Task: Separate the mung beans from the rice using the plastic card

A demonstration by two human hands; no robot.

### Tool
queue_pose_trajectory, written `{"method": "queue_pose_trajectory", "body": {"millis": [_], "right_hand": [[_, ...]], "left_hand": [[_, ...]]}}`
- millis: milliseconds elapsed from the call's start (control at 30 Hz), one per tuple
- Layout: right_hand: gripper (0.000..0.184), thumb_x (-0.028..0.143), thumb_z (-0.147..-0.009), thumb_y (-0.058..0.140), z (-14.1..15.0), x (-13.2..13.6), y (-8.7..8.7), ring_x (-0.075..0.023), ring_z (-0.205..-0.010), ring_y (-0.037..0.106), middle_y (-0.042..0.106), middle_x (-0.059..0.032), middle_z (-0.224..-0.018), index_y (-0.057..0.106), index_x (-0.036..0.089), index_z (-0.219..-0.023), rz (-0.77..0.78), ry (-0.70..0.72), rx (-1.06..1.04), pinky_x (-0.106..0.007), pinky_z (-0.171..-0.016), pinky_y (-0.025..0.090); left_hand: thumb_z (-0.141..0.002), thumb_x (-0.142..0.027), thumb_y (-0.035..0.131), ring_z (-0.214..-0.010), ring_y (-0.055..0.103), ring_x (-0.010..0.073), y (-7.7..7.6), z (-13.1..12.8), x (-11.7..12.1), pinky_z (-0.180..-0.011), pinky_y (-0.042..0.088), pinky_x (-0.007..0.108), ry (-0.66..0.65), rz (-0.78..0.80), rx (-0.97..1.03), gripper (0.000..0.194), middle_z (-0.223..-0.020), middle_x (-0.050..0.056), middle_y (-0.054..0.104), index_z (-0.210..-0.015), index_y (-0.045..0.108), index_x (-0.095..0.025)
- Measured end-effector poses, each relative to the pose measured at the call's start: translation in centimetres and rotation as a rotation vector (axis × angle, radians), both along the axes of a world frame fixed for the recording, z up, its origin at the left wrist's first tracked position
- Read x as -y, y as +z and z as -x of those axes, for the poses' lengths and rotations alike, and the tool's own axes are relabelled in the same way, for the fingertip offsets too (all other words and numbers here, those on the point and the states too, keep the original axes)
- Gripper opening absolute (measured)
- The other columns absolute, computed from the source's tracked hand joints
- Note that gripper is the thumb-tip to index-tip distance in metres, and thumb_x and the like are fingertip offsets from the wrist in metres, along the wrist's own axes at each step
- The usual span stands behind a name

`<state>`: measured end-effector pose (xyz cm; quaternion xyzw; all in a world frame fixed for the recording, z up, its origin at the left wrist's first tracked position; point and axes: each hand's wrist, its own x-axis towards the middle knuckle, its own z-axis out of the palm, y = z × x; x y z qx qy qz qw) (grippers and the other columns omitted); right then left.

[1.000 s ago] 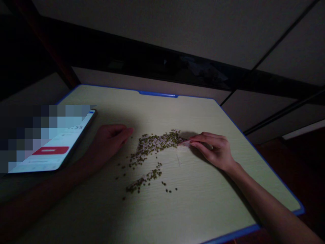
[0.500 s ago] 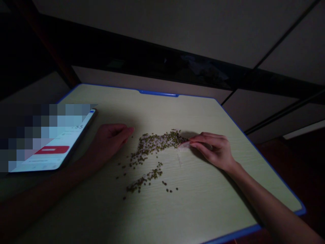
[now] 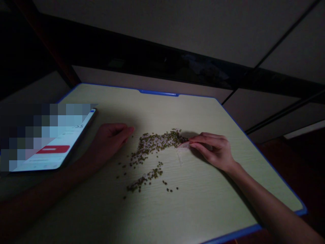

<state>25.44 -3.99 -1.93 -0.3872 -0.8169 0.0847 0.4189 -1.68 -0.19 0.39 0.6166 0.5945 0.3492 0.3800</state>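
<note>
Small green beans mixed with white grains [image 3: 157,142] lie spread in a band across the middle of the table. Just right of that band, my right hand [image 3: 214,149] pinches what looks like a small clear plastic bag with a red edge [image 3: 184,144] between thumb and fingertips; its far end meets the beans. My left hand [image 3: 111,137] rests left of the band, fingers curled in and thumb pressed against them; whatever it may hold is hidden. A smaller scatter of beans and grains [image 3: 144,179] lies nearer to me.
A lit tablet [image 3: 63,135], partly pixelated, lies on the left beside my left forearm. The pale table [image 3: 203,210] has a blue rim. Several stray beans [image 3: 167,187] sit apart from the pile. Behind the table stands a dark cabinet front [image 3: 162,73].
Almost nothing differs. Both hands keep their places and closed poses, and the beans lie as before; the view has shifted very slightly.
</note>
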Motion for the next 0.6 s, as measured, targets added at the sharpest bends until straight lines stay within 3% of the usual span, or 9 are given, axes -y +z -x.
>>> {"method": "queue_pose_trajectory", "body": {"millis": [433, 600], "right_hand": [[0.015, 0.007, -0.076, 0.063, 0.12, -0.01, 0.06, -0.0124, -0.061, 0.063, 0.073, -0.0043, -0.076, 0.069, 0.016, -0.086, -0.037, -0.035, 0.033, -0.024, -0.056, 0.049], [0.015, 0.007, -0.076, 0.062, -0.01, 0.08, 0.07, -0.0135, -0.061, 0.064, 0.073, -0.0048, -0.076, 0.069, 0.016, -0.085, -0.056, -0.058, 0.056, -0.025, -0.056, 0.049]], "left_hand": [[-0.066, -0.037, 0.05, -0.036, 0.028, 0.0035, -0.37, 0.13, -0.27, -0.04, 0.022, 0.017, -0.016, -0.019, 0.017, 0.034, -0.034, -0.008, 0.031, -0.04, 0.04, -0.017], [-0.066, -0.036, 0.05, -0.035, 0.028, 0.0034, 0.15, -0.15, 0.08, -0.039, 0.022, 0.017, 0.002, -0.003, 0.003, 0.034, -0.034, -0.008, 0.032, -0.04, 0.039, -0.017]]}}
